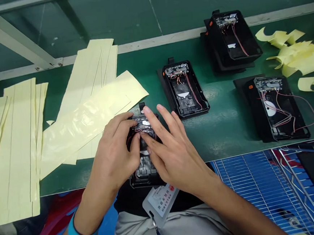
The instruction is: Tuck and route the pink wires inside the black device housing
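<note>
A black electronics case point(147, 169) lies open-side up in front of me, overhanging the bench edge. Across its far end runs a circuit board point(143, 123) with thin wires just below it. My left hand point(116, 148) is closed on the case's left side, fingertips on the board and thumb by the wires. My right hand point(170, 149) has its fingers spread over the right side. Its index fingertip touches the wire area beside my left thumb, and its thumb rests over the cavity. Both hands hide part of the case; the exact grip on the wires is unclear.
Similar open cases stand to the right: one nearby point(186, 90), one at the back point(235, 39), one near the front edge point(278, 108). Yellow paper strips point(86, 119) cover the left bench. Peeled yellow scraps point(299, 57) lie far right. A wire rack point(249, 182) sits below.
</note>
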A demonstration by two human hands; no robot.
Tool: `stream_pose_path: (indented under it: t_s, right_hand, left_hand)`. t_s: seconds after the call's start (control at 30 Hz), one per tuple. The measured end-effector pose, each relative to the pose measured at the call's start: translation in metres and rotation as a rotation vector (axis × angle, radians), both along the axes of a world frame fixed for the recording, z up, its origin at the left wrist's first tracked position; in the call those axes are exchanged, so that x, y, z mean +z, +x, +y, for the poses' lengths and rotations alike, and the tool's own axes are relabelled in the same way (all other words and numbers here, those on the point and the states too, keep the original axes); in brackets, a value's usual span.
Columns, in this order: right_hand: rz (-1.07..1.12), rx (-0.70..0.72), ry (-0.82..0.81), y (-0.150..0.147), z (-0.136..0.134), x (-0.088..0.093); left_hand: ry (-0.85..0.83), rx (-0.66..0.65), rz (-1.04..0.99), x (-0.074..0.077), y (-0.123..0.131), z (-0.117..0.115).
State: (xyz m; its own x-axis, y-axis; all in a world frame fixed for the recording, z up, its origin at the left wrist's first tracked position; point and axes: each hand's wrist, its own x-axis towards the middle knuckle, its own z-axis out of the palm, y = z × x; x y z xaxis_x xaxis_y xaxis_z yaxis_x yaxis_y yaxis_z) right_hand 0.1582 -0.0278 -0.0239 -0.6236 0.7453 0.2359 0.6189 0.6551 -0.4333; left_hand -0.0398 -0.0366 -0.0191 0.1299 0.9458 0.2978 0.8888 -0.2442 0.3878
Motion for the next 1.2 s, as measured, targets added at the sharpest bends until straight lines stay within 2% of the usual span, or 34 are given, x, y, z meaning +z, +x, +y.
stream_pose_path:
  t_s: [0.37, 0.67, 0.93, 1.2]
  right_hand:
    - [0.097, -0.003, 0.010, 0.000, 0.000, -0.003]
    - [-0.048, -0.018, 0.038, -0.004, 0.001, 0.006]
    - [-0.111, 0.004, 0.140, -0.002, 0.009, 0.008]
    - [-0.221, 0.104, 0.298, -0.003, 0.011, 0.018]
  left_hand:
    - [0.067, -0.014, 0.070, -0.004, 0.002, -0.001]
    - [0.006, -0.010, 0.067, -0.002, 0.005, -0.004]
    - [-0.042, 0.062, 0.004, -0.004, 0.008, 0.000]
    - [-0.107, 0.052, -0.149, 0.005, 0.002, -0.005]
